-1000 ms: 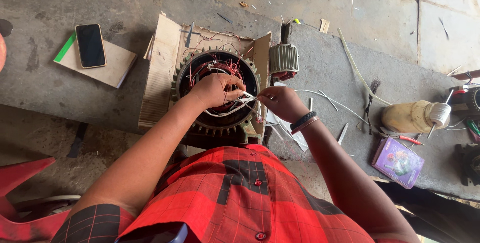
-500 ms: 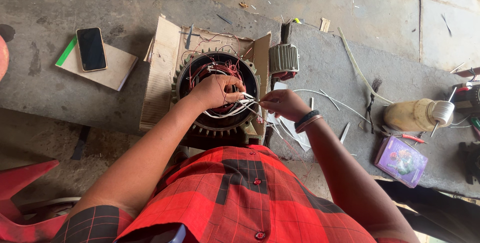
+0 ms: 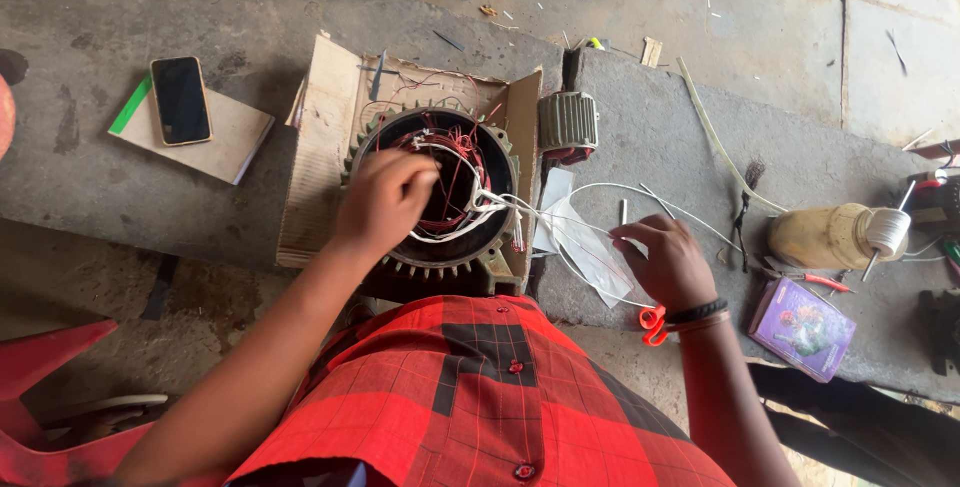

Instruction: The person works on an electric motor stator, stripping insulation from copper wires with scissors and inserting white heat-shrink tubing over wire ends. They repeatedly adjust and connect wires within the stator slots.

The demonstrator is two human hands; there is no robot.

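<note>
Head view shows the left hand (image 3: 383, 199) curled over the open bore of the motor stator (image 3: 440, 202), fingers pinched on the white sleeved leads (image 3: 470, 209) lying against the red windings (image 3: 455, 152). Away from that grip to the right, the right hand (image 3: 670, 265) closes loosely on the same white strands where they trail out over the concrete ledge (image 3: 660, 137), orange-handled scissors (image 3: 652, 324) just under its wrist. Judging by this, coils are seated and several leads are sleeved, but loose ends remain untied.

Ribbed metal motor housing (image 3: 440, 267) on creased cardboard (image 3: 315, 177); rough, matt concrete slab (image 3: 660, 137).
</note>
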